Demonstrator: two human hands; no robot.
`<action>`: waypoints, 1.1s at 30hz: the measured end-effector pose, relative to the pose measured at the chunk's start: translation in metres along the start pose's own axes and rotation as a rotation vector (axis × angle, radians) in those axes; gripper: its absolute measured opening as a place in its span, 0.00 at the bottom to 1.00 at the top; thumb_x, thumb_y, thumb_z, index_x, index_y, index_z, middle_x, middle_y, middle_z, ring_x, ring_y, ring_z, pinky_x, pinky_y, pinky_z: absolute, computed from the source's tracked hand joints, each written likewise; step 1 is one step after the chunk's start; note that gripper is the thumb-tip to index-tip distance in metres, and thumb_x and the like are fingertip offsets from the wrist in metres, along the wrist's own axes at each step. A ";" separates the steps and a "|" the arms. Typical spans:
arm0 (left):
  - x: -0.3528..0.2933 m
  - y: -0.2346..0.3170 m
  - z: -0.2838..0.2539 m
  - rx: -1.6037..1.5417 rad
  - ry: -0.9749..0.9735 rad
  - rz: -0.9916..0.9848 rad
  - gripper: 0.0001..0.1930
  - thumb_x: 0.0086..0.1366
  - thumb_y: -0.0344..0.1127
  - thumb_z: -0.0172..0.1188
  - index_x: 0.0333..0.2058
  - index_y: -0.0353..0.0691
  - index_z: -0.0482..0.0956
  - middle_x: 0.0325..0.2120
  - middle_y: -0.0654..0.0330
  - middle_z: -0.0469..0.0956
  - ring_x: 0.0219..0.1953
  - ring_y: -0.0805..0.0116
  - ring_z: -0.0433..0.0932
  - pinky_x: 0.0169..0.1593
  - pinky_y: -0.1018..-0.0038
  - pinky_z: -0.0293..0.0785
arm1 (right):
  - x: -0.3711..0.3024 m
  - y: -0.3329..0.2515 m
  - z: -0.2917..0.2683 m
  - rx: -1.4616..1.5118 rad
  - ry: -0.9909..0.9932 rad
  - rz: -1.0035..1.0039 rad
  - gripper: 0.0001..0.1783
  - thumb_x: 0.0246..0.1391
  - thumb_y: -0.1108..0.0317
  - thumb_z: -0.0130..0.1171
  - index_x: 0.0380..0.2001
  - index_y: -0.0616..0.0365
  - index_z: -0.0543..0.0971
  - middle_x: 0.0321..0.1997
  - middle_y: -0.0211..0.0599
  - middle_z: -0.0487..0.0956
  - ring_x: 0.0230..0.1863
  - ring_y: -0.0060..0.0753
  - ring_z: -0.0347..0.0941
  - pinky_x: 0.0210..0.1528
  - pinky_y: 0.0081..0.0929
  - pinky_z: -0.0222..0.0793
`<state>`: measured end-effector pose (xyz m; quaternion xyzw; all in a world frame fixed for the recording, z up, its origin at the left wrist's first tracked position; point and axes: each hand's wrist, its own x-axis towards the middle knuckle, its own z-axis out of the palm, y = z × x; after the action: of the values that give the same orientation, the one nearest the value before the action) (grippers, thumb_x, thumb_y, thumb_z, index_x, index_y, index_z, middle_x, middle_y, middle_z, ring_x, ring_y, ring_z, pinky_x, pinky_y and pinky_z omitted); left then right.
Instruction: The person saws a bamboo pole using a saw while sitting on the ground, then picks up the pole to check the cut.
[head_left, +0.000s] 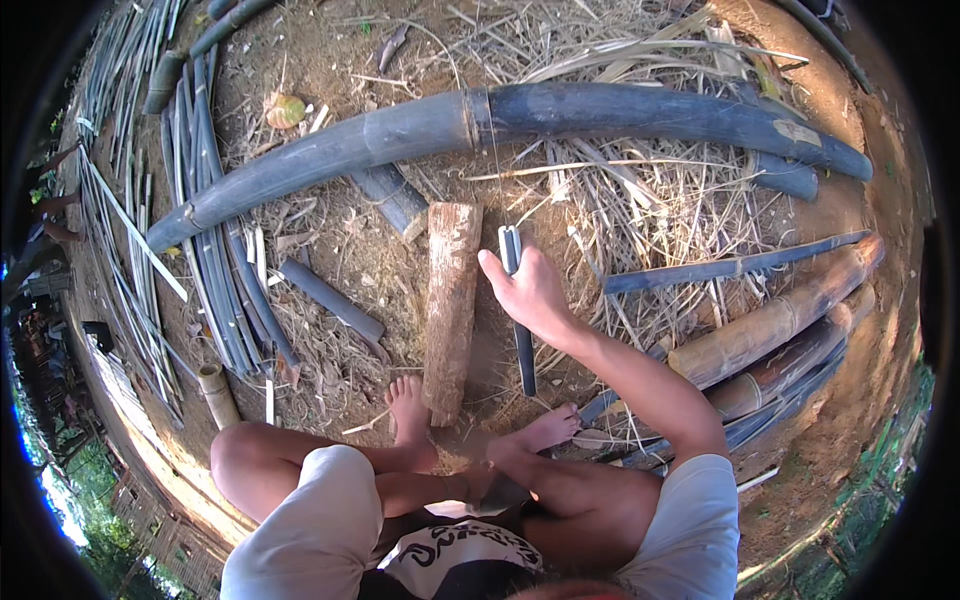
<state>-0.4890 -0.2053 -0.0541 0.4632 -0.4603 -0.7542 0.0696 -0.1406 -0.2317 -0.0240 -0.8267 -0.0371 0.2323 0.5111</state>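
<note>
The one dark bamboo piece (pixel 524 350) is in the air before me, just right of a wooden block (pixel 452 310). The fingers of my right hand (pixel 535 285) are curled around it, thumb (pixel 493 270) sticking out to the left. Its pale top end looks split, so I cannot tell if it is one strip or two together. My single left hand (pixel 478 487) is low between my legs, in shade; whether its fingers grip anything I cannot tell.

I judge that a raw split edge could cut me, since my fingers are bare, or the piece could turn if my hold is loose. Its low end points toward my right foot (pixel 550 428); dropped, it might land on it. My left foot (pixel 408 402) is as bare, right beside the block, which could bruise it by rolling.

Outward, I count one long pole (pixel 420 130) across the ground, two thick tan poles (pixel 765 335) at right with one dark strip (pixel 735 268) above them, one short dark length (pixel 332 300) and one stub (pixel 217 395) at left. The slats (pixel 205 210) are too many to count.
</note>
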 end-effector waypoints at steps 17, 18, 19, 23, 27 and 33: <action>-0.012 -0.039 -0.001 0.090 0.041 -0.110 0.28 0.57 0.53 0.68 0.45 0.33 0.85 0.43 0.50 0.85 0.43 0.53 0.84 0.47 0.62 0.81 | -0.002 0.009 0.019 0.000 0.081 -0.029 0.21 0.66 0.55 0.60 0.22 0.58 0.75 0.10 0.27 0.71 0.10 0.25 0.67 0.11 0.30 0.59; -0.012 -0.039 0.000 0.082 0.039 -0.106 0.28 0.57 0.54 0.68 0.45 0.33 0.85 0.43 0.50 0.85 0.43 0.53 0.84 0.47 0.62 0.81 | -0.004 0.009 0.019 0.003 0.068 -0.037 0.20 0.66 0.56 0.61 0.25 0.59 0.75 0.11 0.29 0.72 0.11 0.26 0.68 0.12 0.31 0.60; -0.013 -0.039 0.001 0.076 0.034 -0.100 0.28 0.57 0.54 0.68 0.45 0.33 0.85 0.43 0.50 0.85 0.43 0.53 0.85 0.47 0.62 0.81 | -0.008 0.008 0.022 0.042 0.082 -0.022 0.20 0.66 0.56 0.61 0.25 0.60 0.75 0.11 0.29 0.72 0.11 0.26 0.68 0.12 0.31 0.60; -0.015 -0.040 0.000 0.071 0.035 -0.100 0.28 0.57 0.54 0.68 0.45 0.33 0.85 0.43 0.50 0.85 0.42 0.54 0.85 0.46 0.62 0.81 | -0.013 0.007 0.019 0.065 0.112 -0.032 0.20 0.65 0.57 0.62 0.25 0.60 0.74 0.12 0.31 0.72 0.11 0.27 0.68 0.13 0.32 0.61; -0.022 -0.042 -0.006 0.085 0.033 -0.103 0.29 0.57 0.55 0.68 0.45 0.32 0.85 0.42 0.50 0.86 0.41 0.54 0.85 0.45 0.62 0.82 | -0.014 0.015 0.012 0.057 0.053 -0.008 0.21 0.65 0.56 0.62 0.23 0.59 0.74 0.12 0.30 0.71 0.11 0.27 0.68 0.13 0.33 0.60; -0.026 -0.052 -0.025 0.128 0.031 -0.146 0.30 0.58 0.56 0.68 0.45 0.31 0.85 0.42 0.51 0.86 0.40 0.55 0.85 0.44 0.63 0.82 | -0.011 0.008 0.008 0.016 0.046 -0.013 0.24 0.64 0.55 0.60 0.20 0.63 0.76 0.11 0.38 0.73 0.12 0.36 0.71 0.16 0.39 0.65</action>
<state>-0.4385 -0.1777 -0.0812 0.5106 -0.4713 -0.7191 -0.0083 -0.1554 -0.2328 -0.0302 -0.8275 -0.0285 0.2102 0.5199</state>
